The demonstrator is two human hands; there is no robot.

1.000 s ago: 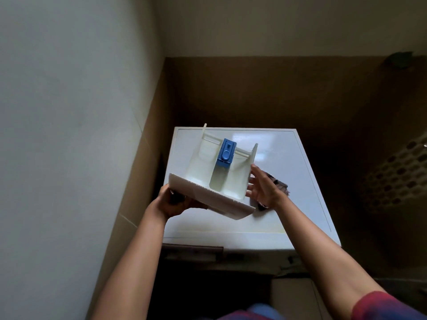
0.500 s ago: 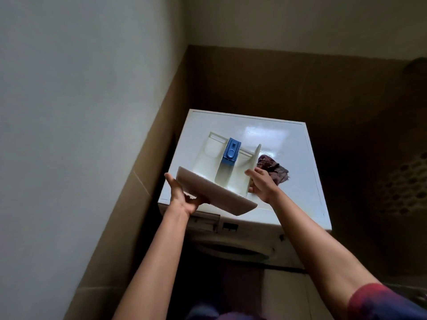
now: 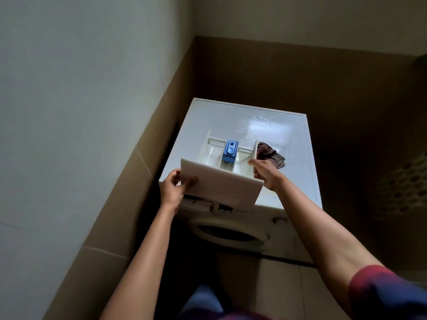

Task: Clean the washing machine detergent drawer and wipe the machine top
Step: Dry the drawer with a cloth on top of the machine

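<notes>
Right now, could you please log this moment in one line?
drawer: out, held | left hand: grips front panel | right hand: grips right side | cloth: on machine top

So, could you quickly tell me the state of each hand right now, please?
Left hand: grips the left end of the detergent drawer at its front panel.
Right hand: holds the same drawer by its right side wall.

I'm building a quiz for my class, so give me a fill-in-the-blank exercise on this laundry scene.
The left hand and right hand hold the drawer above the ____.
The drawer's middle insert is coloured ____.
The dark cloth lies at the drawer's ____ side.
Missing: machine; blue; right.
</notes>
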